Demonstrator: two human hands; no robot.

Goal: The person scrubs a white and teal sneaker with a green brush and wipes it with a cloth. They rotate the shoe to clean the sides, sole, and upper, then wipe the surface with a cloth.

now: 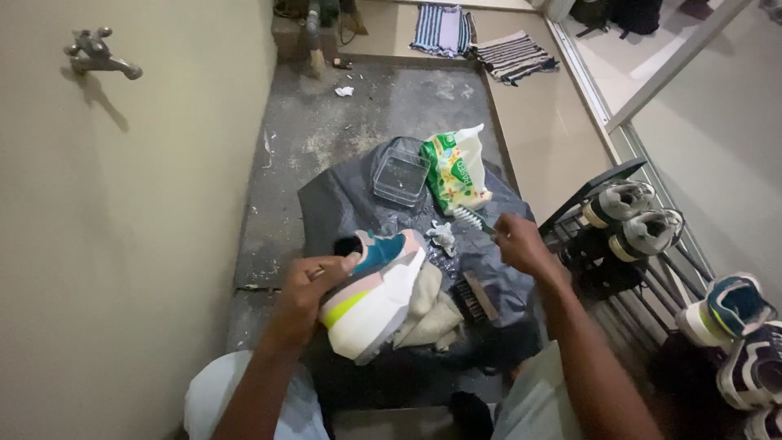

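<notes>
Your left hand has its grip closed on the heel of a sneaker, holding it tilted above a cloth on the grey sheet spread over the floor. Your right hand has its grip closed on a toothbrush, bristle end pointing toward the green bag and apart from the sneaker. A clear box sits beside the bag, a scrub brush lies by the cloth, and a shoe rack stands to your right.

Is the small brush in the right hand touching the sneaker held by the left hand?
Apart. The head view shows the small brush in the right hand separated from the sneaker by dark sheet.
</notes>
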